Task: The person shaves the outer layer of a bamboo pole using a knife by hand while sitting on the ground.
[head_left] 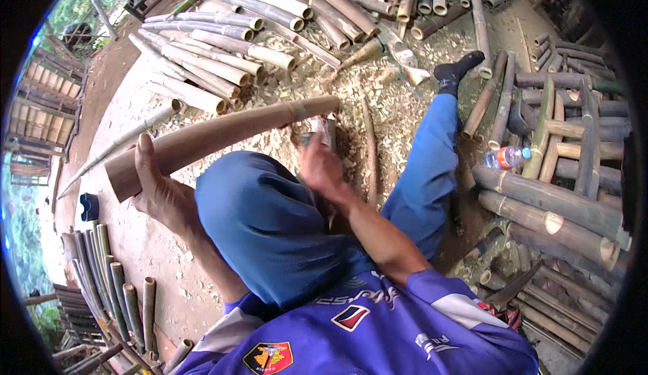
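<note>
A thick brown bamboo length (223, 135) slants up across the space in front of me, its wide end at the left and its far end to the right. My left hand (156, 193) grips the wide end from below, thumb up along its side. The bamboo passes just beyond my bent, blue-clad knee. My right hand (322, 167), slightly blurred, is closed below the bamboo's far part. Something dark shows at its fingers, too unclear to name. A short upright wooden stump (325, 132) stands just beyond this hand, under the bamboo's far end.
Pale wood shavings (398, 132) cover the ground. Cut bamboo poles (209, 58) lie beyond, with more bamboo (560, 203) stacked at the right. A plastic bottle (506, 157) lies on the stack. Upright bamboo pieces (125, 301) stand at the lower left. My right leg stretches forward.
</note>
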Demonstrator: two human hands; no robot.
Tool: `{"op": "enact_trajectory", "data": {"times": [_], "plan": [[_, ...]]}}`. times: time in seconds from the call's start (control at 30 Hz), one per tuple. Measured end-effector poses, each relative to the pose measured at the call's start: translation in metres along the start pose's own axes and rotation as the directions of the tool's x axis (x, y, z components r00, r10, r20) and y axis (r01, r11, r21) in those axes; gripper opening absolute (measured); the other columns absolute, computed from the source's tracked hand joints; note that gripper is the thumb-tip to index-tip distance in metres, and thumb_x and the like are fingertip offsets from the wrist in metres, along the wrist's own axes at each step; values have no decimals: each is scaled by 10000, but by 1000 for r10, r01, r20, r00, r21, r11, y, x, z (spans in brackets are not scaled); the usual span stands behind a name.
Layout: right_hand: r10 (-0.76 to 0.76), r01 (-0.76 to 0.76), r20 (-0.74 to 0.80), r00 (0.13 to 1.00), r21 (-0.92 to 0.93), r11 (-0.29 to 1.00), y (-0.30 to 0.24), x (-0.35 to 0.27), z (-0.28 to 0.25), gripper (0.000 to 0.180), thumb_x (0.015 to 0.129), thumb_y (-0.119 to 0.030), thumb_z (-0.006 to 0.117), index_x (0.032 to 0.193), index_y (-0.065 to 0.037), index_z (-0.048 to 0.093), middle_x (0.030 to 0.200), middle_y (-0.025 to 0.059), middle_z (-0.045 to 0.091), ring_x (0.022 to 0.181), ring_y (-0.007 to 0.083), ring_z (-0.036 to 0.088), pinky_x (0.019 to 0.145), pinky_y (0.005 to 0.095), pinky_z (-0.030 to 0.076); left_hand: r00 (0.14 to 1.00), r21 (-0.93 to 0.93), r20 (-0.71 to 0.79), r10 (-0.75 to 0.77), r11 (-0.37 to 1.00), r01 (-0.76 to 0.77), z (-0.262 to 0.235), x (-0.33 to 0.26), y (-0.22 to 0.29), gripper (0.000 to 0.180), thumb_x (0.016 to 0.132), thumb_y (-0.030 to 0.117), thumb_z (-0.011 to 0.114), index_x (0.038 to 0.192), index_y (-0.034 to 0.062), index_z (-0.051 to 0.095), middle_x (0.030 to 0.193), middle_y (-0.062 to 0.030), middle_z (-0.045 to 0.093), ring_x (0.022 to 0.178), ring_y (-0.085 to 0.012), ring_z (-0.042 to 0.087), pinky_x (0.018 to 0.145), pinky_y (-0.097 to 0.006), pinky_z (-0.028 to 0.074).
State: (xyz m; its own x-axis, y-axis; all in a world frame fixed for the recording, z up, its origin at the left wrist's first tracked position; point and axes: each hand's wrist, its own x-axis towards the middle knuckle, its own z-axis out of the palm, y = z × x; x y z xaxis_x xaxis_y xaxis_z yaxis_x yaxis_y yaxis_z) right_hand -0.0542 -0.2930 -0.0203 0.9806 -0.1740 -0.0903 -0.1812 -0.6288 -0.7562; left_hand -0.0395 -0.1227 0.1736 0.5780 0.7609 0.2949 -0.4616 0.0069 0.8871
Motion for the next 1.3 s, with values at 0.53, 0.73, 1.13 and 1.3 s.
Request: {"op": "enact_trajectory", "data": {"times": [0.53, 0.73, 1.13, 1.3], "plan": [[117, -109, 268, 956, -43, 993, -10, 8, -62, 482, 991, -311, 479, 1213, 97, 353, 950, 376, 665, 896, 525, 674, 843, 558, 536, 917, -270, 394, 59, 961, 54, -9, -4, -5, 483, 822, 85, 687, 1259, -43, 526, 1157, -184, 600, 1122, -299, 608, 1050, -432, 458], [204, -194, 60, 977, -137, 971, 26, 8, -29, 405, 993, -353, 474, 1170, -5, 370, 961, 346, 674, 912, 521, 668, 827, 604, 515, 943, -250, 330, 43, 967, 43, 4, -11, -2, 496, 815, 103, 718, 1244, -62, 532, 1132, -180, 618, 1085, -291, 625, 1038, -435, 467], [-240, 239, -33, 970, -28, 971, -20, -26, -2, 336, 986, -259, 535, 1122, 18, 405, 880, 329, 670, 773, 476, 688, 654, 550, 574, 984, -151, 175, -35, 987, 62, -12, -6, 5, 437, 847, 159, 760, 1207, -31, 602, 1104, -170, 664, 1041, -238, 635, 991, -403, 482], [27, -27, -54, 998, 14, 1000, 9, 3, -10, 359, 970, -263, 539, 1138, 7, 373, 883, 339, 659, 814, 512, 664, 724, 603, 537, 958, -317, 287, 2, 944, 93, -4, -1, -4, 514, 834, 150, 734, 1273, -30, 539, 1094, -160, 626, 1120, -272, 595, 1096, -455, 416]]}}
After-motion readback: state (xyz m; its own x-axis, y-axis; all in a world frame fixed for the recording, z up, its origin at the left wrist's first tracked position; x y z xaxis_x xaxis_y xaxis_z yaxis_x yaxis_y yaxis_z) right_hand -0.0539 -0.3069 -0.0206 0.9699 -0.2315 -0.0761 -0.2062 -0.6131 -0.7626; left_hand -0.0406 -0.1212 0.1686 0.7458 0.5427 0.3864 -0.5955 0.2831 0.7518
